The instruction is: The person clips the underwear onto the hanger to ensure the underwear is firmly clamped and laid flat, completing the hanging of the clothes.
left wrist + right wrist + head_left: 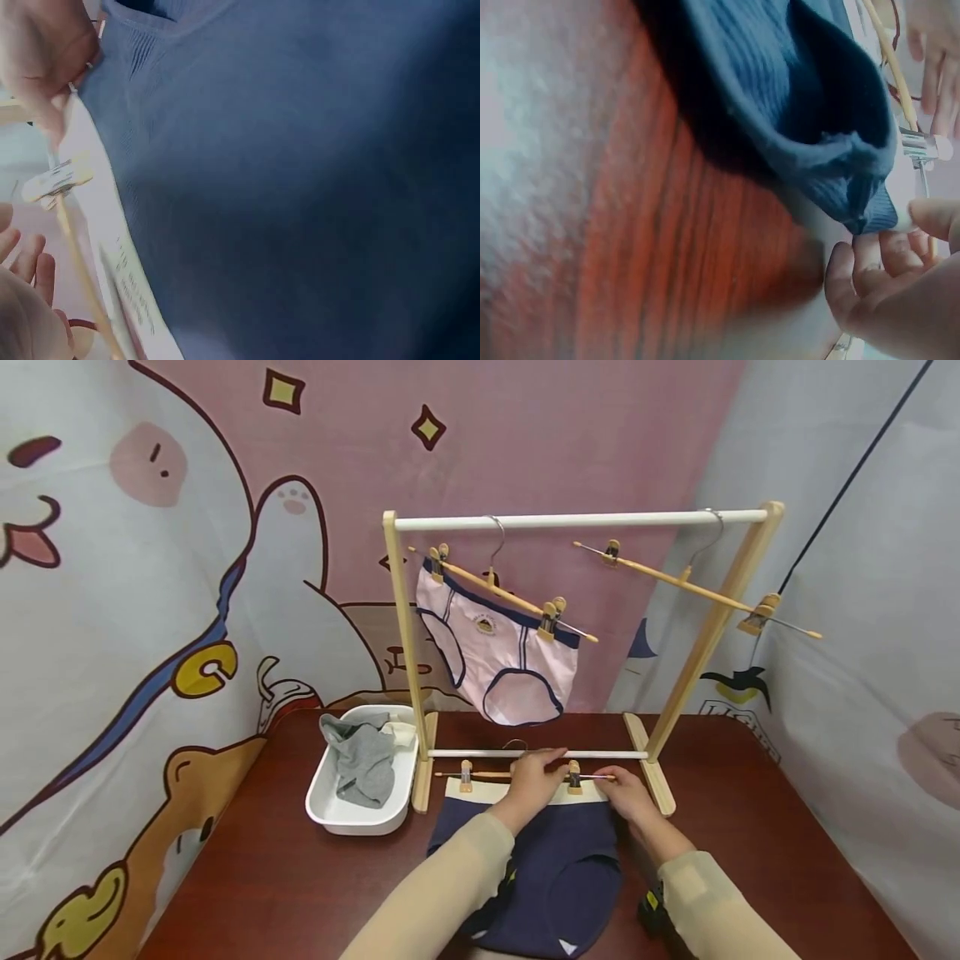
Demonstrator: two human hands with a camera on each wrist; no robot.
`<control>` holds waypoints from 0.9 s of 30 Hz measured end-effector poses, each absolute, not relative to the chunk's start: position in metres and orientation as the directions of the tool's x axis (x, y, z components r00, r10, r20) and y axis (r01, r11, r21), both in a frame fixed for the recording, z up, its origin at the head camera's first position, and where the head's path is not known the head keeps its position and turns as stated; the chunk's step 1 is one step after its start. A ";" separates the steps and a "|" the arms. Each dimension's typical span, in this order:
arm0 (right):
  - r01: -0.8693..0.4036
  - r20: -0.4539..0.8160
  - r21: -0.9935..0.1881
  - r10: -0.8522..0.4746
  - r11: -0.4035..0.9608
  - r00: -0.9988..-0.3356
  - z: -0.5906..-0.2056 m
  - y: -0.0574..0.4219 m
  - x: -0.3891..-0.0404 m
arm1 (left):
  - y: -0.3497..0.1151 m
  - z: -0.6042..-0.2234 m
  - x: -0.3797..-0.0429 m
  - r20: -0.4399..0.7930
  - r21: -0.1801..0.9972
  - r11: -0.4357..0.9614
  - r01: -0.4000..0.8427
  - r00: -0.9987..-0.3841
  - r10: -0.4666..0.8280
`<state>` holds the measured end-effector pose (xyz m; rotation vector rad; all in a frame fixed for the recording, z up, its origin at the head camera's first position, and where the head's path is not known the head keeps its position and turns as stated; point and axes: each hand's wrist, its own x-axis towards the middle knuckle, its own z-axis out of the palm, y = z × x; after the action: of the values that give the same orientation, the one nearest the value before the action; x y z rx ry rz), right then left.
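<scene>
Navy briefs [566,852] with a cream waistband [491,791] lie on the table, clipped to a wooden clip hanger [491,774]. My right hand [636,802] pinches the right corner of the waistband, close to the right clip [574,777]; the right wrist view shows thumb and fingers [896,262] at that corner. Above the hanger's middle, my left hand [534,783] reaches across with its fingers extended. In the left wrist view the left fingers [30,259] look relaxed, apart from the clip [58,180].
A wooden rack [411,643] with white bars stands behind. Pink briefs [498,647] hang from its top bar, beside a bare clip hanger [660,575]. A white basin [337,823] holding grey cloth [363,760] sits left of the rack on the brown table [255,868].
</scene>
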<state>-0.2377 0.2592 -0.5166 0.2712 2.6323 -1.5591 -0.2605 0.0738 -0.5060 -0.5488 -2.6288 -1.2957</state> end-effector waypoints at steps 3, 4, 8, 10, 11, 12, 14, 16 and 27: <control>0.199 -0.145 -0.832 0.142 0.518 -0.979 -0.517 0.261 -0.240 | 0.061 -0.505 -0.258 0.315 0.700 0.579 0.418 -0.908 0.275; 0.196 -0.136 -0.816 0.149 0.543 -0.979 -0.518 0.262 -0.240 | 0.055 -0.505 -0.257 0.312 0.691 0.587 0.421 -0.907 0.283; 0.136 -0.055 -0.743 0.143 0.655 -0.988 -0.517 0.264 -0.240 | 0.028 -0.504 -0.253 0.304 0.649 0.633 0.422 -0.907 0.293; 0.073 0.020 -0.677 0.117 0.732 -0.993 -0.514 0.263 -0.237 | 0.012 -0.505 -0.252 0.294 0.632 0.658 0.410 -0.912 0.286; 0.035 0.064 -0.636 0.099 0.771 -0.993 -0.511 0.262 -0.233 | 0.005 -0.504 -0.251 0.297 0.618 0.671 0.409 -0.912 0.282; -0.005 0.110 -0.584 0.073 0.812 -0.991 -0.509 0.260 -0.229 | -0.003 -0.504 -0.250 0.291 0.602 0.690 0.401 -0.916 0.277; -0.085 0.191 -0.457 0.004 0.885 -0.982 -0.504 0.255 -0.220 | -0.017 -0.502 -0.248 0.271 0.556 0.741 0.378 -0.924 0.268; -0.150 0.240 -0.344 -0.067 0.927 -0.968 -0.501 0.246 -0.209 | -0.029 -0.501 -0.244 0.231 0.508 0.790 0.344 -0.937 0.261; -0.270 0.193 -0.177 -0.236 0.946 -0.952 -0.508 0.207 -0.182 | -0.049 -0.513 -0.222 -0.138 0.285 0.915 0.287 -0.932 0.335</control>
<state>-0.1815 0.2065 -0.5076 -0.4282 3.2666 -0.3357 -0.2223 -0.0488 -0.5133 -0.5330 -3.2538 -0.4389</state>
